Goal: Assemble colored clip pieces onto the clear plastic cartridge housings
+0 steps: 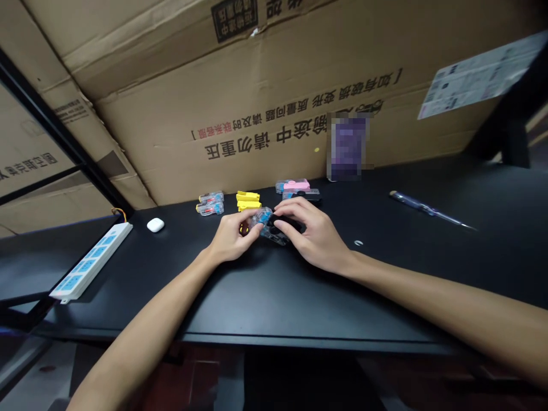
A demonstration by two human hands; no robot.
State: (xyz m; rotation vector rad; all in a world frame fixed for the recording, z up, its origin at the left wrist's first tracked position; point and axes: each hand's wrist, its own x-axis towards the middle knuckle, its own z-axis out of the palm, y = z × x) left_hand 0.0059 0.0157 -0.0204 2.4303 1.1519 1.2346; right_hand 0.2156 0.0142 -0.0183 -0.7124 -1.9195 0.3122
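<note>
Between my hands, above the black table, is a small device [276, 231] with a clear housing, blue inner parts and a black part at its right. My left hand [234, 235] pinches the clear end between thumb and fingers. The fingers of my right hand [314, 233] are closed on the black part, which they cover in places. Just behind lie yellow pieces [249, 201]. Two clear devices [210, 203] with red and blue insides rest behind and left of my left hand. Beyond my right hand are a pink-and-clear device [293, 185] and a black-and-clear one [310, 196].
A white power strip [95, 260] and a white case [155, 225] are on the left. To the right lie a screwdriver [428, 209] and a small metallic piece [358, 243]. Large cardboard [257, 103] stands along the back, with a blurred purple packet [349, 147] against it.
</note>
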